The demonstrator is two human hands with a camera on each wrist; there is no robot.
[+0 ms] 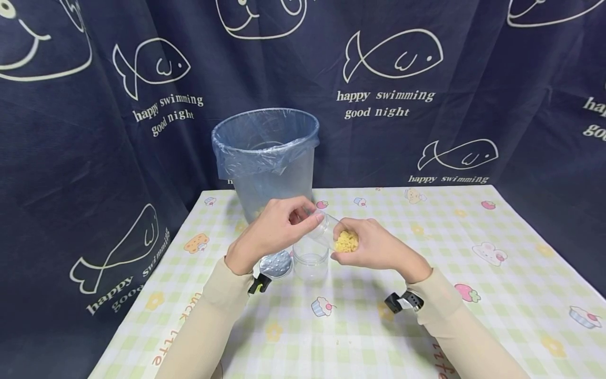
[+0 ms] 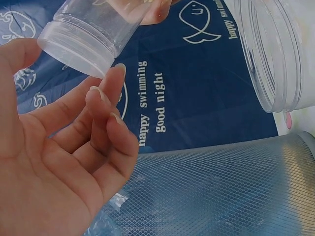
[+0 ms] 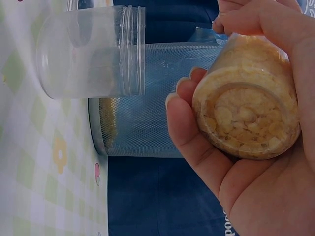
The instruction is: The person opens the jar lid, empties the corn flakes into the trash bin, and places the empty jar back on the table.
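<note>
My right hand [image 1: 374, 245] grips a small clear plastic jar [image 3: 246, 115], its fingers curled round the base end. Yellow flakes [image 1: 347, 241] lie in that end. The jar is tilted, its capped end raised towards the left. At that end my left hand [image 1: 276, 226] pinches the clear screw lid [image 2: 76, 49] between thumb and fingertips; the other fingers are bent beside it. The lid is on the jar's mouth. Below both hands a wider clear jar [image 1: 311, 267] stands upright on the table, with no lid on its threaded mouth.
A mesh bin [image 1: 284, 181] lined with a blue plastic bag [image 1: 246, 163] stands behind the left hand. Next to the wide jar is a silver dimpled round thing [image 1: 276, 264], partly hidden by the left wrist. A checked cloth [image 1: 369, 337] covers the table; a dark curtain [image 1: 293, 68] hangs behind.
</note>
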